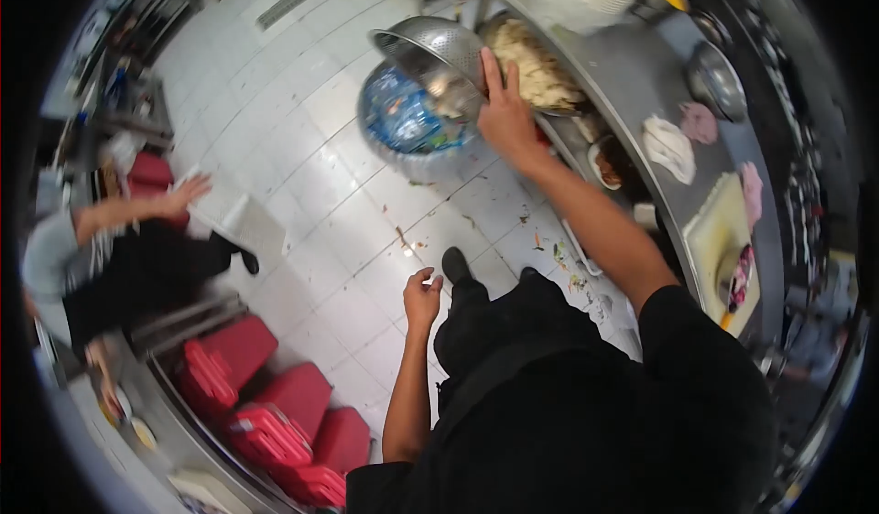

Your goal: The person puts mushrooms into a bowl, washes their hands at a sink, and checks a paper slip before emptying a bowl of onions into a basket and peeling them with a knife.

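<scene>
My right hand grips the rim of a metal colander. Tilted on its side, the colander has its mouth over a round bin lined with blue plastic and holding scraps. Whether anything is still inside the colander is too blurred to tell. Down by my leg hangs my left hand, its fingers loosely bent and apart, touching nothing.
Food scraps litter the tiled floor. To the right, a steel counter bears cloths and a cutting board with a knife. Below it sits a pan of pale food. Red bins and a co-worker are at left.
</scene>
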### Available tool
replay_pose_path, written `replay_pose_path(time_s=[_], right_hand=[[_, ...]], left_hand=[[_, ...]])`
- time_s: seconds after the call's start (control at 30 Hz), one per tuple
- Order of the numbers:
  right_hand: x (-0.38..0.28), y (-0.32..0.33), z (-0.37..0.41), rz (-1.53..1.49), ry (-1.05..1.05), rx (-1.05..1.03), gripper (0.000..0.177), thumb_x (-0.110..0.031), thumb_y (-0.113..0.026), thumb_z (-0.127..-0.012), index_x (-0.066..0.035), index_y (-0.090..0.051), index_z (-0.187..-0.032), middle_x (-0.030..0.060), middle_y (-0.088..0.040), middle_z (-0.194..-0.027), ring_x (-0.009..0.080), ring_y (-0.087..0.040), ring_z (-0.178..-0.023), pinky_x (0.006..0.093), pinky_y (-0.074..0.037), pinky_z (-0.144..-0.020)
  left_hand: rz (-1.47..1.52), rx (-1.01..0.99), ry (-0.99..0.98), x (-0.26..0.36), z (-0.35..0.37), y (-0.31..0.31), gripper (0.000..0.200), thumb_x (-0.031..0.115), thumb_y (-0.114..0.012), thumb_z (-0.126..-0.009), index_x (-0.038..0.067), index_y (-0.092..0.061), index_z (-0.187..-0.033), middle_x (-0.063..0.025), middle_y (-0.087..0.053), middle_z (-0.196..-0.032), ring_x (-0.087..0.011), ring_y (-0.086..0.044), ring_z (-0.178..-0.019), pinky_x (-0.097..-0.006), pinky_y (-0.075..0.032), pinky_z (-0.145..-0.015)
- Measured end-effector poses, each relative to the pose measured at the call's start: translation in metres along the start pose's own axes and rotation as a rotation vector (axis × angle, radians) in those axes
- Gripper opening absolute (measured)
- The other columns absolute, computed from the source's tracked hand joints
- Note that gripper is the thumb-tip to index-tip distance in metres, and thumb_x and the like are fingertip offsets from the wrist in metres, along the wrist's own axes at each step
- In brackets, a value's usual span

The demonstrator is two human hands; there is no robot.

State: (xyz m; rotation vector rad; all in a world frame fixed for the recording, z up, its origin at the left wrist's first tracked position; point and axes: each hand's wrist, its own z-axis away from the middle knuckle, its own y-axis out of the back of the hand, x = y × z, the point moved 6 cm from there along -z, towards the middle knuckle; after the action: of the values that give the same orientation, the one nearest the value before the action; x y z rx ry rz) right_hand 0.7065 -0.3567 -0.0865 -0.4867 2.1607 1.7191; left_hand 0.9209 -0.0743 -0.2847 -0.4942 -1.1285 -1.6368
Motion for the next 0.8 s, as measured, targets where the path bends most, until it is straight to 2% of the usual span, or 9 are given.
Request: replay_pose_path(time_s=[0.1, 0.17, 0.23, 0.3, 0.4, 0.43, 0.53, 0.7, 0.8], right_hand=[[0.028, 0.073, 0.033, -0.272, 0.033, 0.281, 0.072, -0.001, -0.051, -0.077, -0.009, -0.033, -0.146, 0.0329, -0.051, -0.128, 0.045, -0.063, -0.095, 0.0499, -0.051, -0.083], [0.081, 0.099, 0.064, -0.52, -0.412, 0.142, 0.058, -0.002, -0.053, -0.078, 0.0, -0.044, -0.136, 0.0266, -0.06, -0.115, 0.0364, -0.065, -0.094, 0.0422, -0.053, -0.081], [0.11, 0.126, 0.106, -1.223, -0.77, 0.127, 0.044, -0.002, -0.055, -0.08, 0.004, -0.053, -0.123, 0.0172, -0.065, -0.104, 0.0286, -0.065, -0.095, 0.0415, -0.052, -0.081], [0.138, 0.162, 0.137, -1.36, -0.91, 0.146, 0.039, 0.0, -0.057, -0.079, 0.004, -0.054, -0.118, 0.0135, -0.062, -0.102, 0.0239, -0.064, -0.093, 0.0418, -0.053, -0.078], [0.199, 0.178, 0.149, -1.491, -0.968, 0.408, 0.032, 0.0, -0.057, -0.081, 0.005, -0.055, -0.112, 0.0138, -0.059, -0.103, 0.024, -0.062, -0.092, 0.0434, -0.054, -0.075], [0.224, 0.175, 0.145, -1.508, -0.943, 0.487, 0.031, 0.001, -0.057, -0.081, 0.005, -0.055, -0.111, 0.0145, -0.058, -0.104, 0.0246, -0.061, -0.094, 0.0437, -0.055, -0.075], [0.254, 0.196, 0.108, -1.537, -0.894, 0.703, 0.03, 0.002, -0.056, -0.082, 0.009, -0.052, -0.11, 0.0166, -0.055, -0.108, 0.0274, -0.059, -0.1, 0.0444, -0.057, -0.078], [0.283, 0.2, 0.055, -1.751, -0.853, 0.628, 0.032, 0.001, -0.053, -0.091, 0.011, -0.044, -0.119, 0.0204, -0.053, -0.118, 0.033, -0.057, -0.106, 0.0453, -0.057, -0.092], [0.292, 0.191, 0.052, -1.842, -0.688, 0.546, 0.035, 0.0, -0.053, -0.093, 0.013, -0.038, -0.122, 0.0232, -0.047, -0.12, 0.037, -0.051, -0.115, 0.05, -0.051, -0.102]], left_hand=[[-0.055, -0.055, -0.122, 0.017, -0.033, -0.017, 0.036, 0.023, -0.072, -0.083, 0.003, -0.067, -0.113, -0.0175, -0.068, -0.104, -0.0246, -0.068, -0.084, -0.0344, -0.053, -0.075], [-0.074, -0.141, -0.123, 0.041, -0.048, -0.028, 0.037, 0.024, -0.072, -0.083, 0.003, -0.067, -0.113, -0.0157, -0.068, -0.104, -0.0236, -0.066, -0.082, -0.0341, -0.053, -0.075], [-0.092, -0.21, -0.169, 0.071, -0.064, -0.046, 0.036, 0.024, -0.072, -0.083, 0.003, -0.067, -0.113, -0.0149, -0.068, -0.103, -0.0224, -0.065, -0.081, -0.0335, -0.052, -0.075], [-0.097, -0.261, -0.227, 0.093, -0.074, -0.063, 0.036, 0.024, -0.072, -0.083, 0.003, -0.067, -0.112, -0.0143, -0.068, -0.102, -0.0214, -0.065, -0.08, -0.033, -0.052, -0.074], [-0.128, -0.343, -0.346, 0.136, -0.085, -0.095, 0.033, 0.021, -0.071, -0.084, 0.0, -0.067, -0.109, -0.0109, -0.069, -0.097, -0.0191, -0.065, -0.085, -0.0314, -0.052, -0.076], [-0.116, -0.375, -0.383, 0.142, -0.092, -0.11, 0.034, 0.022, -0.071, -0.085, 0.0, -0.066, -0.11, -0.011, -0.069, -0.096, -0.0186, -0.066, -0.082, -0.0299, -0.051, -0.074], [-0.223, -0.443, -0.45, 0.196, -0.077, -0.134, 0.036, 0.024, -0.072, -0.082, 0.002, -0.067, -0.111, -0.0157, -0.068, -0.099, -0.0223, -0.066, -0.08, -0.0327, -0.051, -0.074], [-0.185, -0.493, -0.406, 0.213, -0.069, -0.175, 0.037, 0.024, -0.073, -0.081, 0.003, -0.067, -0.112, -0.0156, -0.069, -0.1, -0.0229, -0.066, -0.08, -0.0317, -0.051, -0.076], [-0.184, -0.488, -0.397, 0.215, -0.057, -0.189, 0.037, 0.024, -0.072, -0.081, 0.004, -0.067, -0.112, -0.0161, -0.069, -0.101, -0.0236, -0.067, -0.084, -0.0317, -0.051, -0.077]])
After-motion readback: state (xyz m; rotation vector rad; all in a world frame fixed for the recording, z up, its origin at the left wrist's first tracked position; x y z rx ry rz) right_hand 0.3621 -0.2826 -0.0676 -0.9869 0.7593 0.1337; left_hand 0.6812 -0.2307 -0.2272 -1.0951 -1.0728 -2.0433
